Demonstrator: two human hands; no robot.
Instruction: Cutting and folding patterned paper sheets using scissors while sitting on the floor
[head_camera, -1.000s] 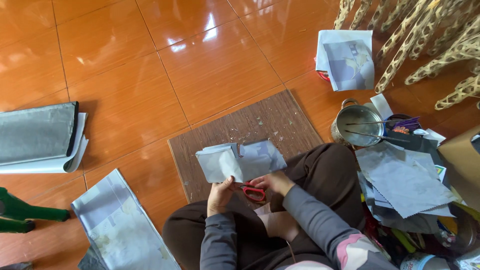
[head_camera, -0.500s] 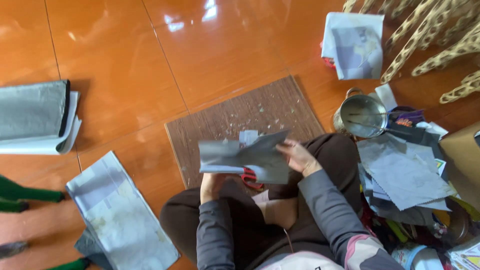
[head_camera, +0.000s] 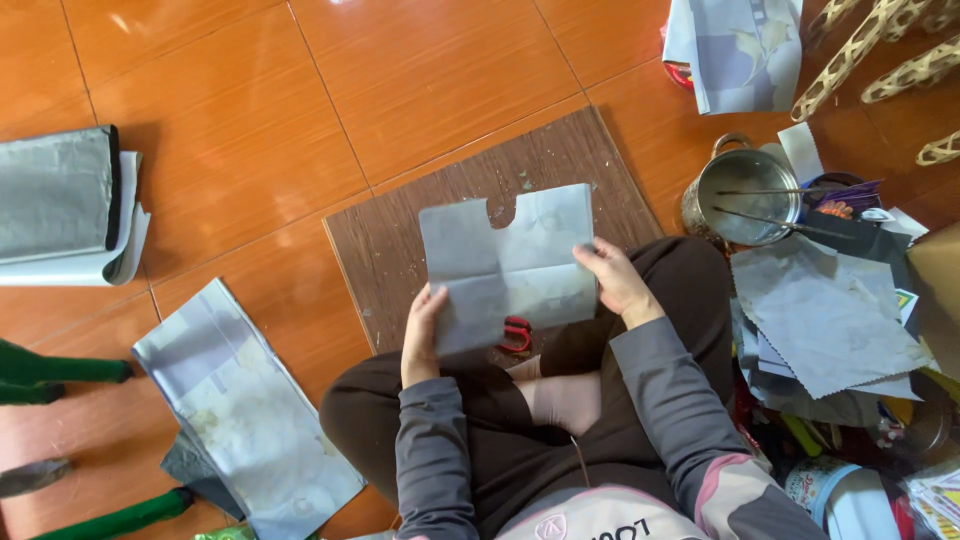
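Above the brown mat (head_camera: 400, 240), left hand (head_camera: 422, 335) and right hand (head_camera: 612, 282) both clamped on grey sheet (head_camera: 505, 265).

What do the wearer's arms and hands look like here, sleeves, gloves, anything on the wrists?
Both hands are bare: the left hand and the right hand show no gloves, rings or watch. Both arms wear long grey sleeves down to the wrists, plain knit-like fabric with no visible markings. Near the right upper arm a pink band edges the grey. No cables or straps show.
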